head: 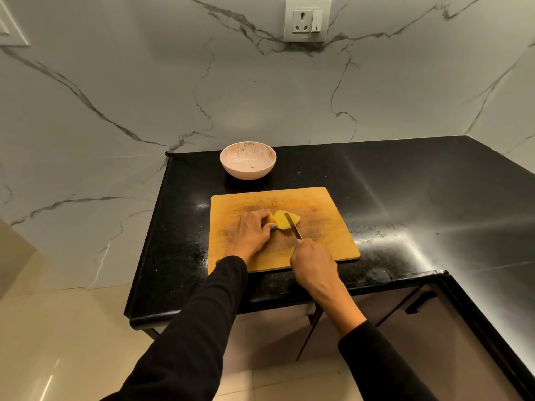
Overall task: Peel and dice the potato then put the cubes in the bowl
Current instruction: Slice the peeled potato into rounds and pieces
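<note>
Slicing underway: right hand (314,263) gripping knife (293,226) handle, blade lying across peeled potato (285,219) near middle of cutting board (327,227). Left hand (253,231) pinching potato's left end, fingers curled round it, steadying. Potato's long axis running left-right; blade crossing it roughly near-far, just right of left fingertips. Left hand sitting nearer potato; right hand sitting near side of it. Bowl (248,164) waiting on tabletop (405,183) just beyond board's far-left corner, no cubes visible in it. Judgement: dicing at early stage, no cubes yet.
</note>
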